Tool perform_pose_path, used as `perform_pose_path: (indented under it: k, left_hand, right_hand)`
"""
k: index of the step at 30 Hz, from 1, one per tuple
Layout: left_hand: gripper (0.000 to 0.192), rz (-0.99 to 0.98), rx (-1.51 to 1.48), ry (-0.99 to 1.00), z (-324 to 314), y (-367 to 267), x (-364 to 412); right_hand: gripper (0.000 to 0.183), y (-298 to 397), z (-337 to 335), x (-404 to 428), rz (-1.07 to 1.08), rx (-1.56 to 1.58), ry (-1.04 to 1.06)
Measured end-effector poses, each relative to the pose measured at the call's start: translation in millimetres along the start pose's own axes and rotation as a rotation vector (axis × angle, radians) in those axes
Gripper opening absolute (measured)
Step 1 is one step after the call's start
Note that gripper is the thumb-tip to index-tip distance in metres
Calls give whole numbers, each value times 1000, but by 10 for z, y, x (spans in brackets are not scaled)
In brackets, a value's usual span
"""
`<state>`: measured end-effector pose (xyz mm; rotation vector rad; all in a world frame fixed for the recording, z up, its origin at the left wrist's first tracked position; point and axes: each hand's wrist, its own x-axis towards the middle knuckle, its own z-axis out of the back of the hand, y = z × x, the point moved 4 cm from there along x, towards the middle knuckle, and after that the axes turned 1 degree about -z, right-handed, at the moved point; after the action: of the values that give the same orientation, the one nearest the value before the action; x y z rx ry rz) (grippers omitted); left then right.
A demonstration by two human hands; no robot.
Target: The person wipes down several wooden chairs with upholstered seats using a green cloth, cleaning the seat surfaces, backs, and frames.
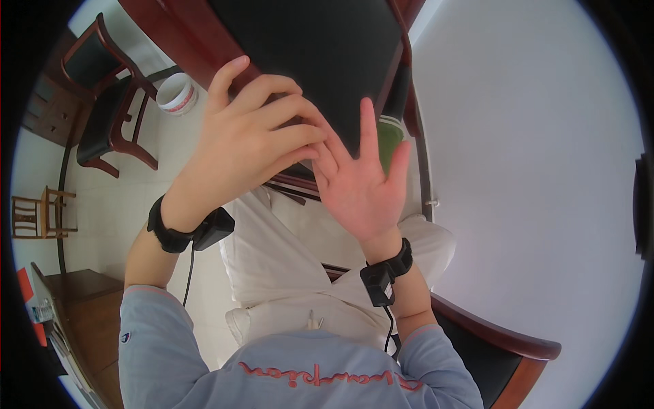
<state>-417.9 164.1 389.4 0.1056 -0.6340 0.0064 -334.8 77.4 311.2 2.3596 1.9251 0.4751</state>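
Note:
My left hand (240,138) reaches across from the left with its back toward me. Its thumb and index fingertips meet the fingers of my right hand, and it appears to hold one or two of them. My right hand (363,194) is turned palm up, its thumb and index finger spread wide apart. The fingertips of its other fingers are partly hidden behind the left hand. Both wrists carry black straps with small black boxes (213,228) and cables. Beneath the hands lies a black tabletop (322,46) edged in reddish wood.
A dark wooden chair (110,110) and a white bucket (176,93) stand on the tiled floor at left, with a small wooden chair (48,212) farther off. A green object (391,140) shows beside the table. A white wall (521,168) rises at right; a chair back (500,332) is behind me.

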Motion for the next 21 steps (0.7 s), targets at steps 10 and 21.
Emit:
perform_pose_path:
  k: [10, 21]
  left_hand:
    - [5, 64, 41, -32, -108, -80, 46]
    - [7, -201, 343, -426, -355, -198, -14]
  right_hand:
    - [58, 38, 79, -49, 19, -19, 49]
    - [72, 686, 1647, -566, 188, -1886, -908]
